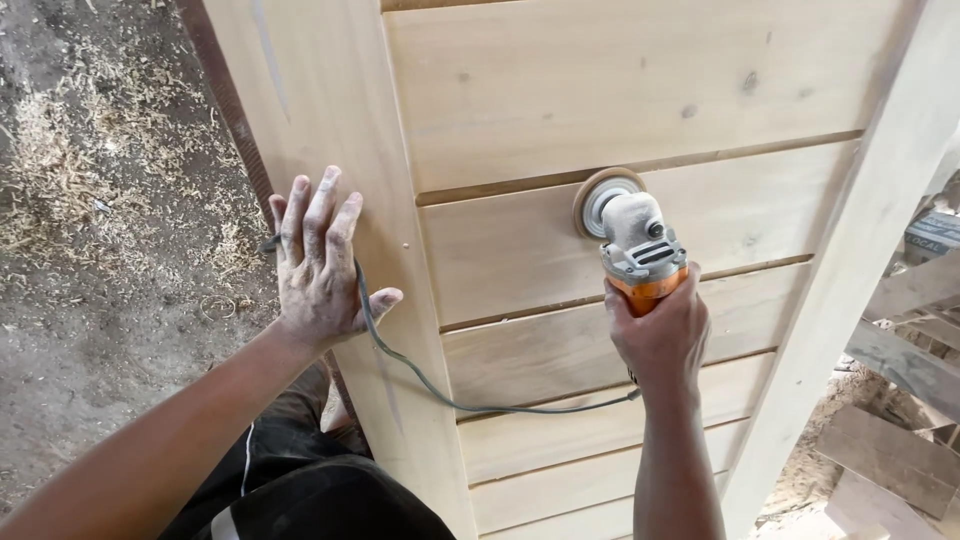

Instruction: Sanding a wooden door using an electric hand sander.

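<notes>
1. While your right hand (660, 335) is wrapped tight around the orange handle of the grey-and-orange angle sander (632, 232), its round sanding disc (600, 200) lies flat on the pale wooden panelled door (560, 100), just beyond your knuckles, right at the dark groove between two horizontal slats.

2. Your left hand (320, 265) is spread open, fingers apart and palm flat on the door's upright side rail (330, 90), holding nothing; it is dusted white.

3. As a judgement of progress: the slat above the disc and the one under it look smooth and pale, though knots and a few dark marks show on the top slat. The slats on the near side of your grip, towards your body, look much the same, so you cannot tell from surface colour alone how much is sanded and how much is left.

4. Running from below your right wrist, the thin grey power cord (470, 402) crosses the lower slats and passes under your left palm. It lies on the very slats nearest you, so it could get in the way there.

5. Beyond your left hand, wood shavings (60, 160) litter the dirt floor (100, 330); to the outside of your right arm, loose timber offcuts (900, 440) are stacked.
</notes>
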